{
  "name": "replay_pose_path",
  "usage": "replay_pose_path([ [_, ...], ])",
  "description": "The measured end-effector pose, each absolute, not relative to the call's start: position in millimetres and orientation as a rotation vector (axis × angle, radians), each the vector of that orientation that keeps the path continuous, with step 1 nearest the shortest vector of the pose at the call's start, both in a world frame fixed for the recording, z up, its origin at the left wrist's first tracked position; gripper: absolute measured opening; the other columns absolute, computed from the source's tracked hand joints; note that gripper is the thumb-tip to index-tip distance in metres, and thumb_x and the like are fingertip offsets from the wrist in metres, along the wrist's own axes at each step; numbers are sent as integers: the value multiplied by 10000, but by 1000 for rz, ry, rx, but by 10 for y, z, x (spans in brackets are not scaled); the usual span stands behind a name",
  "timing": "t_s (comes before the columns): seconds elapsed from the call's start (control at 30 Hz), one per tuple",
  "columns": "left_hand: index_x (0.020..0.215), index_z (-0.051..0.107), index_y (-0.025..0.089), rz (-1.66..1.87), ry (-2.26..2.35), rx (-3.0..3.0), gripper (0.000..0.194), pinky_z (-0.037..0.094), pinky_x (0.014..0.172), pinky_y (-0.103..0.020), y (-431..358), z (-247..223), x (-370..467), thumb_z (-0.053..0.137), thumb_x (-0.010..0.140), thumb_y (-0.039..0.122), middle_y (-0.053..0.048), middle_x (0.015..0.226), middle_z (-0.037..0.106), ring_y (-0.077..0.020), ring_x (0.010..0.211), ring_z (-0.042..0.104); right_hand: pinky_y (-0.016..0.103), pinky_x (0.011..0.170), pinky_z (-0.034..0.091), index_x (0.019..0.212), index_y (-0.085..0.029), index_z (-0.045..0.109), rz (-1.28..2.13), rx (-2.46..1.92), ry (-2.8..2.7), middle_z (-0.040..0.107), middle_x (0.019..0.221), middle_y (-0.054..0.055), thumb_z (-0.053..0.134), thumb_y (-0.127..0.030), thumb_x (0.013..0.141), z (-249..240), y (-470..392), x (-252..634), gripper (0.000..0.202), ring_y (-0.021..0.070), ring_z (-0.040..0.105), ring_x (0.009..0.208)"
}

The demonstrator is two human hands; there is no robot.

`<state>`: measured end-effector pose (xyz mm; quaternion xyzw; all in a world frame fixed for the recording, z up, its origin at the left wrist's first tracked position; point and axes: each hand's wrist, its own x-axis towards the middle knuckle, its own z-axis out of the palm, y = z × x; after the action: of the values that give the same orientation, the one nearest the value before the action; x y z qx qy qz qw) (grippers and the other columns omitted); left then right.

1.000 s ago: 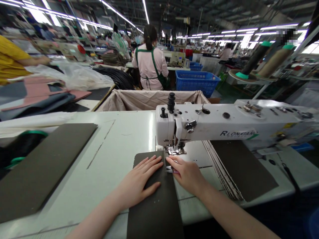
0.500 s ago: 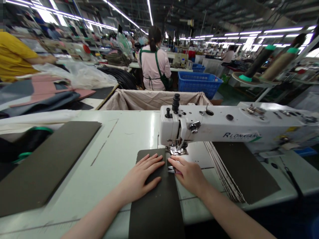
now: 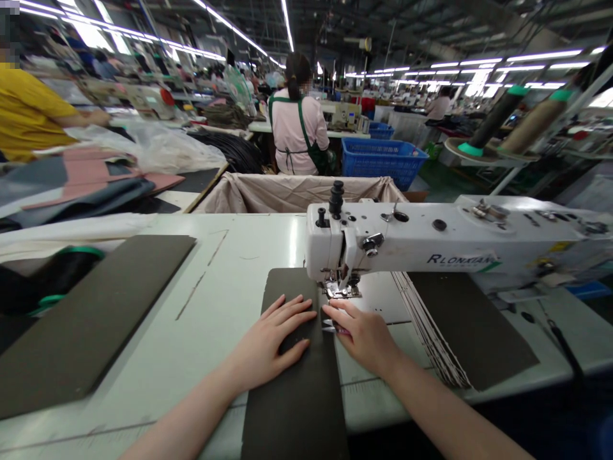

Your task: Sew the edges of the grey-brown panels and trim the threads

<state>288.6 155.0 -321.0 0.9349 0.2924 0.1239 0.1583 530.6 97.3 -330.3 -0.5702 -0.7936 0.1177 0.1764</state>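
A dark olive panel (image 3: 297, 415) lies lengthwise before me, its far end beside the presser foot (image 3: 341, 291) of a white sewing machine (image 3: 407, 236). My left hand (image 3: 272, 342) rests flat on the panel, fingers spread, holding nothing. Close to the foot, my right hand (image 3: 366, 335) has its fingertips on the panel's right edge. Tucked in that hand is a pair of thread snips (image 3: 330, 326), blades pointing left; its handle is mostly hidden by the fingers. The needle point is too small to make out.
A stack of olive panels (image 3: 105, 306) lies on the left, another stack (image 3: 472, 326) right, under the machine arm. Behind the table (image 3: 239, 255) hangs a beige cloth-lined bin (image 3: 268, 191). Thread cones (image 3: 498, 121) stand at right. Co-workers sit beyond, near a blue basket (image 3: 383, 160).
The olive panel has slid away from me, its far end now further past the presser foot. Both hands stay in nearly the same place.
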Motion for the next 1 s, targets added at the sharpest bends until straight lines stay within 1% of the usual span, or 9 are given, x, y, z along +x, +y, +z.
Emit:
replay_pose_path([
  [0.17,1405,451,292,362,835,2682,461,194,1195,-518,1551,-3231,2889,489,947,333,-25,1499,434,-252,1407,350,334,988,475,1390,-292,485,333,-1611,-2249,510,1421,19,512,-139,871,-3325,982,5314,542,201,534,1236],
  [0.43,1407,434,289,299,852,2704,459,172,1205,-507,1565,-3251,2881,471,954,354,-8,1516,406,-232,1426,313,333,994,464,1390,-304,479,347,-1609,-2237,502,1428,1,514,-155,877,-3349,985,5317,535,198,525,1243],
  [0.7,1398,455,291,356,839,2700,459,200,1196,-515,1563,-3235,2888,492,943,336,-24,1487,450,-250,1400,362,327,988,463,1391,-315,476,340,-1604,-2235,502,1427,-3,510,-155,880,-3381,986,5321,537,194,525,1241],
  [1.0,1407,437,292,322,846,2703,457,185,1198,-524,1556,-3265,2880,469,952,326,-19,1498,433,-240,1414,335,330,988,468,1378,-312,491,335,-1603,-2233,501,1426,-9,518,-141,868,-3375,995,5324,539,194,535,1230],
])
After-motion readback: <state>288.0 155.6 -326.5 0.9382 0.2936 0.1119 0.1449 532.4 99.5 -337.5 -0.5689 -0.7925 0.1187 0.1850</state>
